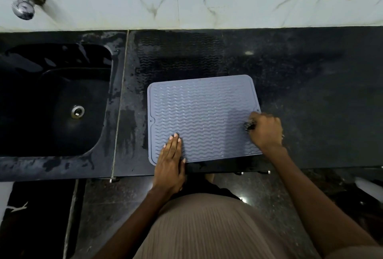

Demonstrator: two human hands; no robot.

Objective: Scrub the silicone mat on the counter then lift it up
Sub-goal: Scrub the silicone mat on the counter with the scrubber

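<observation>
Head view takes in a dark stone counter (300, 92), wet in streaks and carrying a wavy damp imprint just behind the mat, with a black sink (51, 101) sunk into its left end and a chrome tap (21, 5) above that on the pale marble ledge (228, 5). The grey silicone mat (203, 113) lies flat on the counter near its front edge, ribbed side up, none of its corners raised, so the lifting part of the task is not yet begun. The left hand (170, 167) is spread open, palm down on the mat's near-left corner, seemingly pinning it so it cannot slide. The right hand (266, 130) is curled closed over the mat's right edge around a small dark scrubber (249, 126), of which only a tuft shows past the fingers, pressed to the ribs. I judge this to be the scrubbing stage, somewhere in the middle; how much of the surface is already cleaned I cannot tell, since no suds or clear wet patches show on it. What remains, by my reading, is to finish the scrub and then lift the mat off the counter
</observation>
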